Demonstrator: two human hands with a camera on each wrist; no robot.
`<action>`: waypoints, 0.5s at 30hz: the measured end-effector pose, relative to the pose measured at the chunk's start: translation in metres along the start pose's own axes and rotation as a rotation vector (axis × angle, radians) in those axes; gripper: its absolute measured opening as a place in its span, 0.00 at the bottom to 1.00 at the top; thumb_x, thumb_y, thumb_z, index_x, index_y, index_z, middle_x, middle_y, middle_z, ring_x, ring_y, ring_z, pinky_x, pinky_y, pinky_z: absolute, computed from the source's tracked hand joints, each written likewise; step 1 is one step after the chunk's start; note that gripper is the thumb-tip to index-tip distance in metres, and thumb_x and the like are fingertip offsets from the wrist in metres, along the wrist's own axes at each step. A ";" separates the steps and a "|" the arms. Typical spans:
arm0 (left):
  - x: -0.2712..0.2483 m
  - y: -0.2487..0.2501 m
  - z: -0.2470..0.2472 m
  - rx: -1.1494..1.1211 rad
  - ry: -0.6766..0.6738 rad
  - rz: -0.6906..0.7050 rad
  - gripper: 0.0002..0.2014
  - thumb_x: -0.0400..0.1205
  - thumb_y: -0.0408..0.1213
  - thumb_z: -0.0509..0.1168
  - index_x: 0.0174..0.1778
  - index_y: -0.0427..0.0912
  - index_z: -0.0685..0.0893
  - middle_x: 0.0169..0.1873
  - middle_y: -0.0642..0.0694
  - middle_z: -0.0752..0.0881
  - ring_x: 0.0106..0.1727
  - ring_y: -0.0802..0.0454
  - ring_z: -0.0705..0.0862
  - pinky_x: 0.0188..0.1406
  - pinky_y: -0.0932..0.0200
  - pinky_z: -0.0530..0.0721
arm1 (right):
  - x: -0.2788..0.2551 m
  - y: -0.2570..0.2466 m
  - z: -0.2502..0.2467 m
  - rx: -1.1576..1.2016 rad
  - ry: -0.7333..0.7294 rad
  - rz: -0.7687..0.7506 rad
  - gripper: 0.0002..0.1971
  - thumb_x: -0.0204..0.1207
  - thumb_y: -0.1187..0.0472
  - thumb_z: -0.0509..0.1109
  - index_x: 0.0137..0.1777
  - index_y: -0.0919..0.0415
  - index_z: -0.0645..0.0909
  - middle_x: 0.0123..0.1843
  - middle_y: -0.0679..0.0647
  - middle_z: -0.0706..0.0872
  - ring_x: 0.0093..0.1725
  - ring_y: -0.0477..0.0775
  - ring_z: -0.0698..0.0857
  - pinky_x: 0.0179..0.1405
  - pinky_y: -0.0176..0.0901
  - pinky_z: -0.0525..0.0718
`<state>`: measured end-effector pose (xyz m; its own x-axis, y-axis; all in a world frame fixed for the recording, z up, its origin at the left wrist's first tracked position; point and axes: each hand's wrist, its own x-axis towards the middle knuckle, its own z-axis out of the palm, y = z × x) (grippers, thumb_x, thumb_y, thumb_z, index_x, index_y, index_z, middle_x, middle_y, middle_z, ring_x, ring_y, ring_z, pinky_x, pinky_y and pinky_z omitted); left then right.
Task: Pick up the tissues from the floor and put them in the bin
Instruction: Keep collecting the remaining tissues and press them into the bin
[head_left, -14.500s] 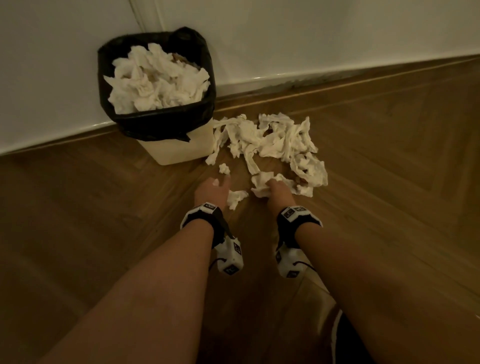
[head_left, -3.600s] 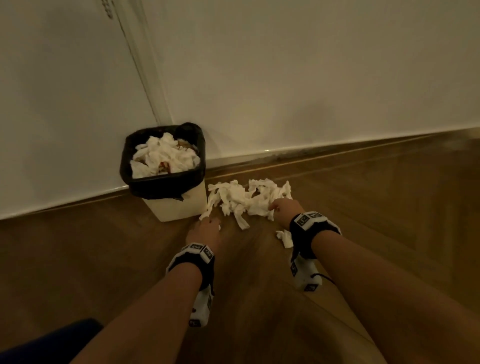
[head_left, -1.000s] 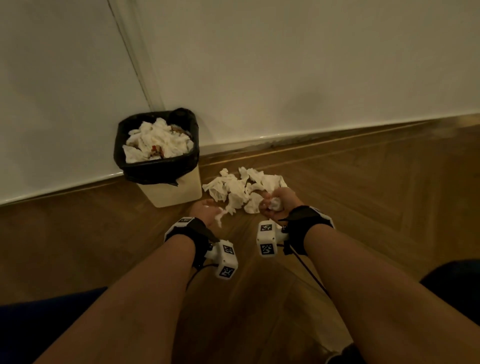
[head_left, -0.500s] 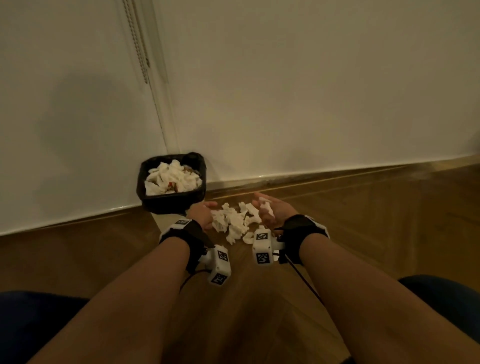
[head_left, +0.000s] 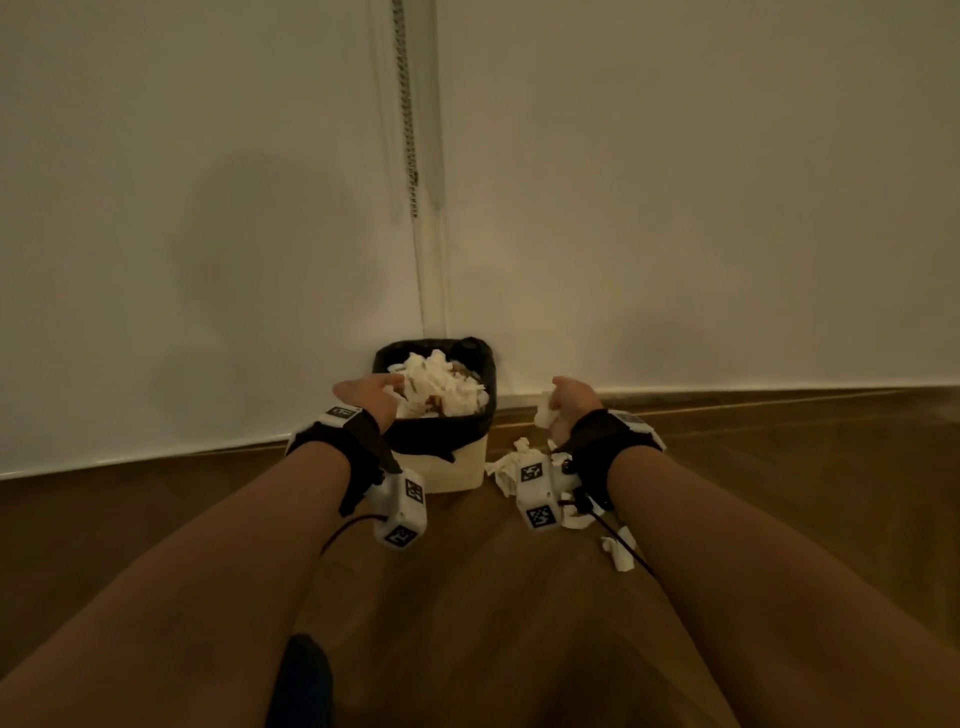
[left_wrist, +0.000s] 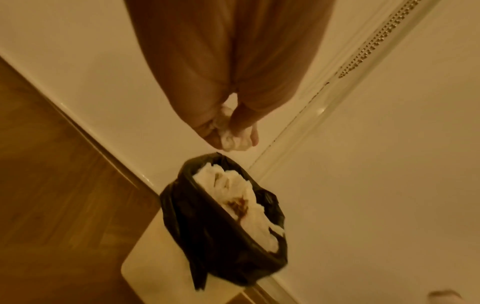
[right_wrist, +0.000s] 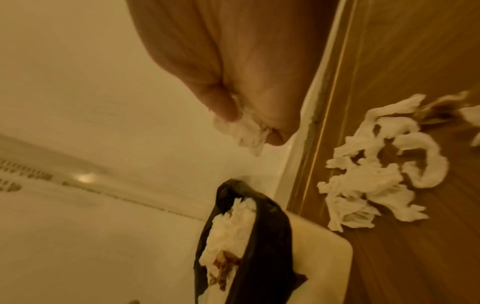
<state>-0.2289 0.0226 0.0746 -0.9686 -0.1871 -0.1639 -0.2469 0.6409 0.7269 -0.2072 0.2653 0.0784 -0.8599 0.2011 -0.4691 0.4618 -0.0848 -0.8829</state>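
A cream bin (head_left: 457, 467) with a black liner (left_wrist: 207, 236) stands in the wall corner, heaped with white tissues (head_left: 441, 384). My left hand (head_left: 371, 392) is raised at the bin's left rim and pinches a small crumpled tissue (left_wrist: 231, 139) in its fingertips. My right hand (head_left: 569, 400) is up to the right of the bin and grips a wad of tissue (right_wrist: 246, 129). More torn tissues (right_wrist: 376, 168) lie on the floor to the right of the bin, partly hidden behind my right wrist camera (head_left: 537, 493).
White walls meet behind the bin, with a bead chain (head_left: 408, 104) hanging down the corner. Wooden floor (head_left: 467, 597) stretches toward me, and a loose tissue scrap (head_left: 618, 556) lies by my right forearm. Dark clothing (head_left: 301, 680) shows at the bottom.
Both hands have lifted off the floor pile with tissue in them. The left has moved up to the bin's rim; the right has risen to the right of the bin. My view has tilted up.
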 end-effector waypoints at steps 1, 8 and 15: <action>0.004 0.000 -0.006 -0.001 0.024 0.023 0.18 0.83 0.29 0.58 0.67 0.43 0.81 0.69 0.37 0.78 0.70 0.39 0.76 0.74 0.56 0.69 | 0.004 -0.005 0.011 0.011 0.016 -0.040 0.13 0.83 0.69 0.52 0.59 0.60 0.76 0.47 0.51 0.76 0.44 0.51 0.78 0.50 0.48 0.77; 0.048 0.028 -0.011 -0.133 0.119 0.179 0.11 0.75 0.35 0.72 0.53 0.41 0.87 0.53 0.43 0.87 0.56 0.45 0.84 0.57 0.56 0.82 | 0.061 -0.043 0.070 -0.356 0.026 -0.307 0.15 0.75 0.68 0.70 0.60 0.64 0.73 0.52 0.60 0.78 0.49 0.57 0.82 0.52 0.56 0.86; 0.119 0.046 0.034 -0.073 0.092 0.216 0.11 0.71 0.41 0.76 0.47 0.46 0.85 0.41 0.50 0.85 0.46 0.51 0.84 0.45 0.58 0.82 | 0.130 -0.054 0.090 -0.848 0.052 -0.426 0.10 0.76 0.60 0.71 0.53 0.63 0.88 0.55 0.58 0.89 0.55 0.57 0.86 0.53 0.38 0.81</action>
<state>-0.3564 0.0557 0.0659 -0.9909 -0.1209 0.0590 -0.0287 0.6188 0.7850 -0.3634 0.2078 0.0631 -0.9911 0.0971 -0.0916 0.1334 0.7383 -0.6611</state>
